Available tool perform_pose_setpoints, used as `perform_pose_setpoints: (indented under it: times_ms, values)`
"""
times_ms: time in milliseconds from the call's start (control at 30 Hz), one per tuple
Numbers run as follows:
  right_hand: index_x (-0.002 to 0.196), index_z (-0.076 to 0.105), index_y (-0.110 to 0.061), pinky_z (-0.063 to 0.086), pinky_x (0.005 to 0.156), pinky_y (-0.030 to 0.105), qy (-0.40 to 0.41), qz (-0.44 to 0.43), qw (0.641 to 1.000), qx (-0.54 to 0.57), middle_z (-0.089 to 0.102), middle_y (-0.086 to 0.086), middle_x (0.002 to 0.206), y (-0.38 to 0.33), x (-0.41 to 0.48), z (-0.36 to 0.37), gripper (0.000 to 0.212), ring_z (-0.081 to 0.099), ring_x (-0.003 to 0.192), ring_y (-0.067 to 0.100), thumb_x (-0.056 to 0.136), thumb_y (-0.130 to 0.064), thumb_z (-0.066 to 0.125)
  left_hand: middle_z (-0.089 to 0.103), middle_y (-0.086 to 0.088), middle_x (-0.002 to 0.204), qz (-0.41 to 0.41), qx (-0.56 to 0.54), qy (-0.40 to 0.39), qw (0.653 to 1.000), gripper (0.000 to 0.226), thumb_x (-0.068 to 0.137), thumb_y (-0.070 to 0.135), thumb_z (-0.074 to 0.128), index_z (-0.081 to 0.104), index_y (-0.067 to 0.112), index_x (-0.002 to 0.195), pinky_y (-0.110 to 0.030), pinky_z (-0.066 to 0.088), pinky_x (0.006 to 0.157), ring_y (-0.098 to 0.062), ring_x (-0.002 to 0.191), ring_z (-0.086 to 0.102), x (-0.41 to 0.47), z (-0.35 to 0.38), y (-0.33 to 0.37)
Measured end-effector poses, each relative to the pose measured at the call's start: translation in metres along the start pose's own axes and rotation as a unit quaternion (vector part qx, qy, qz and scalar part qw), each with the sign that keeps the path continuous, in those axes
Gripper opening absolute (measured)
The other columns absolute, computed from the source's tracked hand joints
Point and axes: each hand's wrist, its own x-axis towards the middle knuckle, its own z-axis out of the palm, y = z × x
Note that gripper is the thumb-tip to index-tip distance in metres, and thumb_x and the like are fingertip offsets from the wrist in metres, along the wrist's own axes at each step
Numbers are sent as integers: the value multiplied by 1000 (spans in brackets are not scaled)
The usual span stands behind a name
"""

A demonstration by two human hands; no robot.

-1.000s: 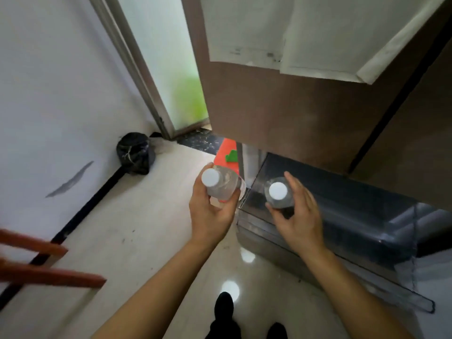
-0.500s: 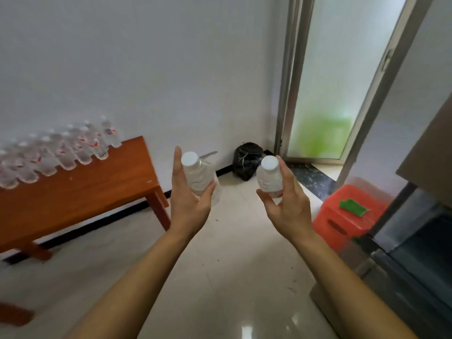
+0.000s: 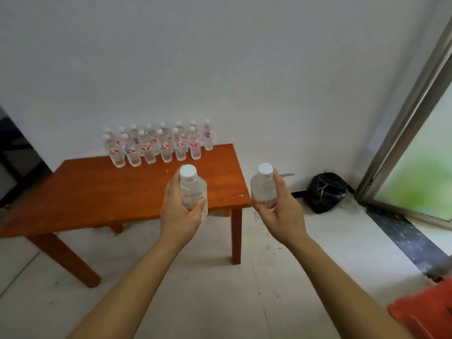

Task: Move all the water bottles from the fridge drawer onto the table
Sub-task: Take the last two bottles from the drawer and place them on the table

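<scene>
My left hand (image 3: 179,216) grips a clear water bottle (image 3: 193,187) with a white cap, held upright over the front right part of the wooden table (image 3: 97,192). My right hand (image 3: 281,211) grips a second clear bottle (image 3: 263,185), upright, just past the table's right edge. Several water bottles (image 3: 159,143) with red labels stand in two rows at the table's back edge, against the white wall. The fridge drawer is out of view.
A black plastic bag (image 3: 326,193) lies on the floor in the corner right of the table. A frosted glass door (image 3: 415,167) with a metal frame is at the right. A red plastic stool (image 3: 425,311) shows at the bottom right. Pale floor tiles (image 3: 195,289) lie in front of the table.
The view has swung left from the fridge drawer to the table. Both hands carried their bottles along and now hold them at the table's front right corner.
</scene>
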Motion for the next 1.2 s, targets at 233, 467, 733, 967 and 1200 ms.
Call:
perform_pose_setpoints:
  times_ms: [233, 467, 733, 967, 1200]
  values:
    - [153, 14, -40, 52, 94, 38, -39, -11, 999, -1, 52, -8, 142, 8, 78, 96, 87, 56, 123, 17, 88, -39, 72, 49, 8, 137, -33, 17, 22, 999, 79, 82, 23, 79, 34, 32, 147, -48, 45, 107, -14, 129, 48, 72, -4, -76]
    - [153, 19, -37, 48, 98, 38, -55, 13, 998, 28, 46, -8, 150, 39, 199, 191, 85, 51, 130, 20, 88, -39, 72, 54, 8, 132, -38, 38, 41, 998, 75, 80, 24, 81, 40, 30, 142, -47, 48, 105, -15, 125, 52, 199, 16, -135]
    - [151, 21, -39, 53, 98, 43, -125, -1, 991, 48, 47, -8, 149, 44, 333, 292, 83, 53, 130, 19, 87, -42, 72, 58, 10, 130, -80, 55, 45, 994, 75, 80, 17, 82, 41, 26, 143, -48, 50, 104, -14, 126, 54, 317, 9, -192]
    - [149, 22, -37, 58, 88, 47, -186, -35, 979, 71, 54, -4, 144, 22, 394, 383, 83, 61, 120, 24, 84, -47, 73, 57, 13, 128, -137, 64, 95, 984, 75, 81, 19, 81, 40, 30, 143, -46, 52, 101, -11, 121, 56, 375, -24, -256]
    - [147, 24, -35, 61, 79, 41, -217, -16, 975, 50, 58, -3, 139, -5, 431, 481, 88, 66, 111, 24, 79, -47, 79, 58, 13, 126, -172, 72, 71, 980, 67, 79, 17, 81, 44, 34, 133, -48, 51, 100, -13, 118, 58, 442, -65, -348]
